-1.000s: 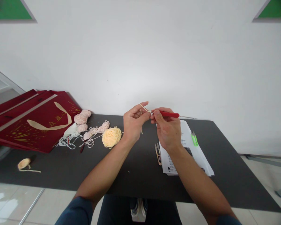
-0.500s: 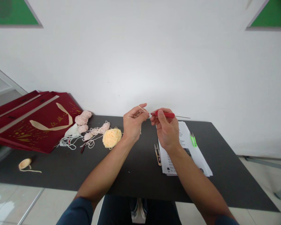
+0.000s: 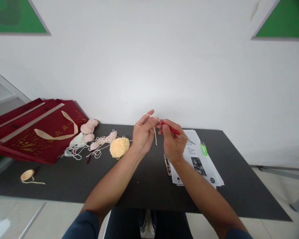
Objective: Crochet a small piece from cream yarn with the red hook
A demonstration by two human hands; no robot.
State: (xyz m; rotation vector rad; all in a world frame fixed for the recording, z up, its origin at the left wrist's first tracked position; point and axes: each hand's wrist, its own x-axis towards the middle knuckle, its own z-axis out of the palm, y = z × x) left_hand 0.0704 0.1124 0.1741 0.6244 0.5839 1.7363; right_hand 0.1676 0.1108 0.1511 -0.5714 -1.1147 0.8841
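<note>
My left hand (image 3: 144,134) pinches a strand of cream yarn (image 3: 155,136), which loops over its raised index finger while a short tail hangs below the thumb. In my right hand (image 3: 173,141) is a crochet hook (image 3: 173,129) with a red handle, gripped between thumb and fingers. Its tip meets the yarn at the left fingertips, and the thin metal back end points down to the right. A ball of yellow yarn (image 3: 119,147) lies beside my left wrist. Whatever stitches lie between the fingertips are too small to make out.
Printed sheets (image 3: 201,166) lie under my right forearm, with green thread snips (image 3: 204,148) on them and another pair of snips (image 3: 167,165) beside them. Pink and white yarn (image 3: 89,126) sits by a red gift bag (image 3: 40,132). A small cream crocheted piece (image 3: 27,174) lies far left.
The hook has turned, so its back end now slants downward instead of lying level. My right hand has rotated and lowered slightly. The yarn tail hangs more visibly below the left thumb.
</note>
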